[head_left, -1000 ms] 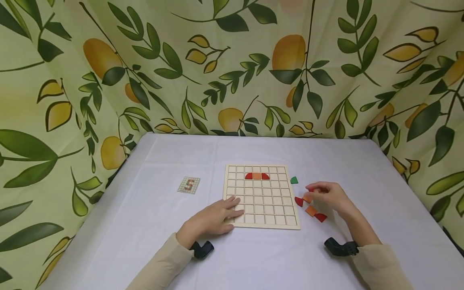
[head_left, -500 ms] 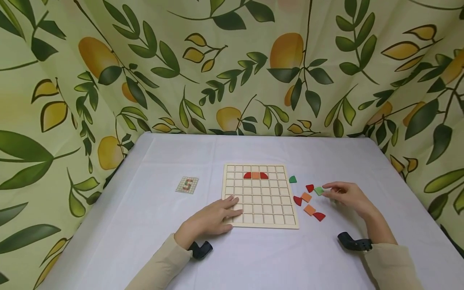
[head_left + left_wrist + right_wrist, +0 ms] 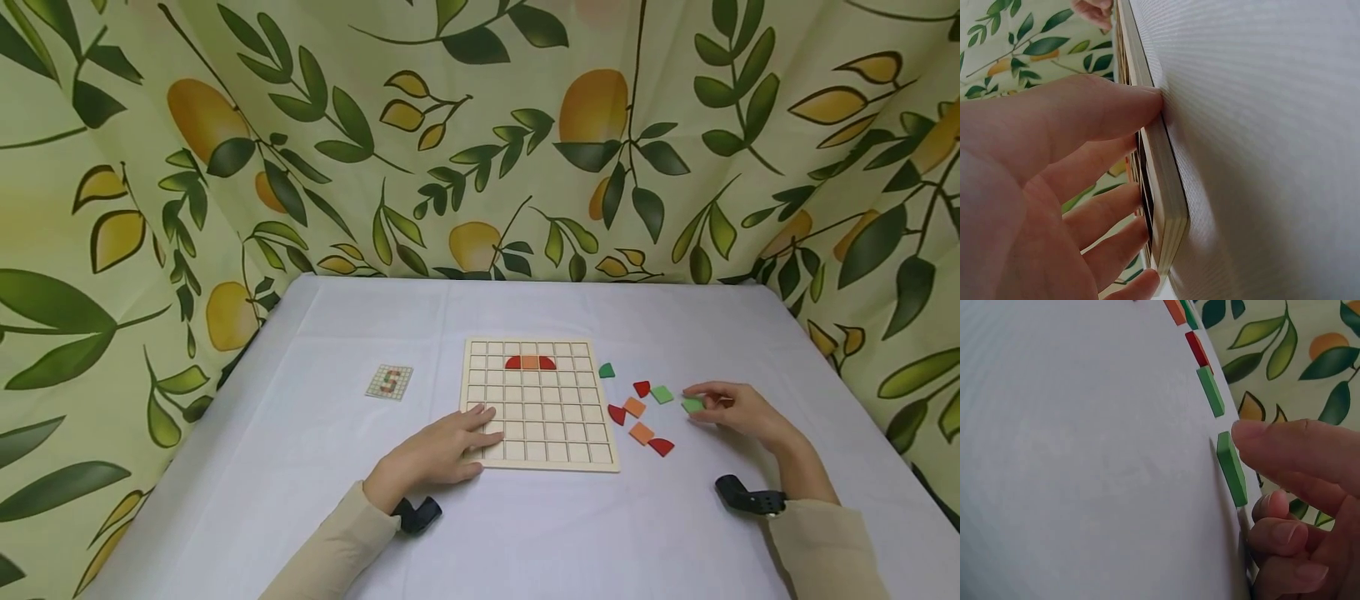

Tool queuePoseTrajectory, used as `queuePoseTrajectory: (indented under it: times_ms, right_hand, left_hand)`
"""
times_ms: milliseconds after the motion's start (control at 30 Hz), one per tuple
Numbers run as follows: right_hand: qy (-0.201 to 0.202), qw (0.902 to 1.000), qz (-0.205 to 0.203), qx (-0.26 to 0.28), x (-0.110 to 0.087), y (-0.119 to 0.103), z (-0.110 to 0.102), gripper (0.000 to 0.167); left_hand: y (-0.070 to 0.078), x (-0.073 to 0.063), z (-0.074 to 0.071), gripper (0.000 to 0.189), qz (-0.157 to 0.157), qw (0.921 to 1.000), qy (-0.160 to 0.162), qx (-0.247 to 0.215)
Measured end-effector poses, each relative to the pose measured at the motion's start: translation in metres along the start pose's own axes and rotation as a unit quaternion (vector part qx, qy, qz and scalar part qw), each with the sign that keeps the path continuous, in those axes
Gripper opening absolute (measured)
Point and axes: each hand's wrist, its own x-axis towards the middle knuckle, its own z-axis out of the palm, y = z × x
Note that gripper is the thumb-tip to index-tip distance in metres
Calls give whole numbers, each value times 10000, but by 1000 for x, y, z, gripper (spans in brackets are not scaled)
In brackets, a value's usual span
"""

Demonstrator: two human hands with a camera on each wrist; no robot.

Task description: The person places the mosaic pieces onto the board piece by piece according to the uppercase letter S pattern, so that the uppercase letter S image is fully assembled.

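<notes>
Spread fingers of the left hand point(image 3: 442, 447) rest on the grid board's point(image 3: 547, 425) near-left corner, likely steadying it, while right of it the right hand point(image 3: 742, 411) meets a green tile point(image 3: 692, 405), pinched or merely touched, I cannot tell.

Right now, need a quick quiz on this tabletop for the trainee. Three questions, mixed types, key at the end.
1. True or false: the left hand rests on the small card.
2. Which piece is the right hand nearest to? A) a curved red piece, B) an orange square, C) a green square.
3. How many pieces show in the cells of the grid board, and in what colours, left to right in the head view?

Key:
1. False; it rests on the grid board.
2. C.
3. Three: red, orange, red.
</notes>
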Motion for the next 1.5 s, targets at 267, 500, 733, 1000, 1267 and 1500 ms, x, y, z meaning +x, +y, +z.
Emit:
queuePoseTrajectory:
  times_ms: [267, 500, 733, 1000, 1267, 1500]
  right_hand:
    - [-8, 9998, 56, -206, -3, 6, -3, 50]
    - [0, 9998, -29, -174, -1, 11, -3, 46]
    - [54, 9997, -47, -238, 1, 12, -3, 43]
    - [143, 9994, 78, -301, 0, 14, -3, 44]
    - [226, 9994, 21, -277, 0, 13, -3, 44]
    - [248, 9994, -34, -236, 0, 9, -4, 42]
  left_hand:
    - [0, 0, 1, 50, -30, 10000, -11, -21]
    - [-1, 1, 1, 50, -2, 10000, -21, 51]
    - [-2, 0, 1, 50, 24, 10000, -13, 59]
    - [-2, 0, 2, 50, 16, 10000, 7, 56]
    - [-1, 1, 0, 50, -26, 10000, 4, 28]
    - [0, 0, 1, 49, -14, 9999, 10, 115]
